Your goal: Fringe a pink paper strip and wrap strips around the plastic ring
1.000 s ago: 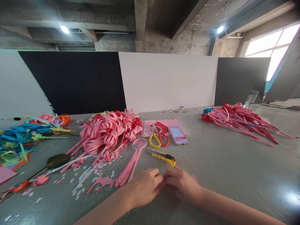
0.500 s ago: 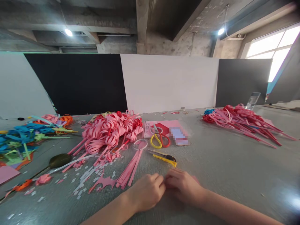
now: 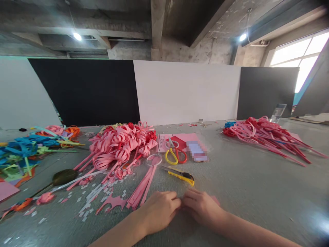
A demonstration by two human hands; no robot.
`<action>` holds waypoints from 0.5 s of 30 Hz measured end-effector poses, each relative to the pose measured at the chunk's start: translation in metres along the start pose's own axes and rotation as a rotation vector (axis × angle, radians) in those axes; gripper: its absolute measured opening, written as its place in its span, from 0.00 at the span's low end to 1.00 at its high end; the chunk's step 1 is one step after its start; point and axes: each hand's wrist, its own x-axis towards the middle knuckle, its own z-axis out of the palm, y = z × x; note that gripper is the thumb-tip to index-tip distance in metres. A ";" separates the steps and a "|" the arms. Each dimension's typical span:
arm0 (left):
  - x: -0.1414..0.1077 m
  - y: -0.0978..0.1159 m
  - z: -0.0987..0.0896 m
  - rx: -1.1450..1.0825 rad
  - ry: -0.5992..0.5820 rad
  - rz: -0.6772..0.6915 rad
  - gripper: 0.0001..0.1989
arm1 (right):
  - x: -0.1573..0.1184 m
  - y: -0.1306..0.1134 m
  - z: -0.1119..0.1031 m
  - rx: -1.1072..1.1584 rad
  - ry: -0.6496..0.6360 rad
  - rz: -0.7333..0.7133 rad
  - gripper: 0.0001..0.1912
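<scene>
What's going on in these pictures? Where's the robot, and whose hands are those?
There's no robot here! A person is using a bare left hand and a bare right hand. The camera sits on their head, looking forward and down, so you see what's before them.

On the grey surface lie a big heap of curled pink and red paper strips, scissors with one yellow and one red handle loop, and a yellow-and-black craft knife.

The fingers of both hands meet close together. A small pink piece peeks out beyond the right hand, but the fingers hide whatever they may be holding.
</scene>
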 end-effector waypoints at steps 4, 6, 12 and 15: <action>-0.001 -0.001 -0.001 -0.020 -0.052 -0.003 0.07 | -0.001 0.001 0.001 -0.020 -0.027 0.038 0.04; -0.001 -0.001 -0.002 -0.004 -0.062 -0.005 0.07 | -0.003 0.002 0.001 -0.028 -0.044 0.065 0.03; -0.003 0.001 -0.008 0.105 -0.117 0.011 0.07 | -0.005 0.009 -0.004 -0.044 -0.130 0.094 0.03; -0.005 0.002 -0.013 0.155 -0.157 0.004 0.08 | -0.004 0.013 -0.006 0.007 -0.178 0.122 0.03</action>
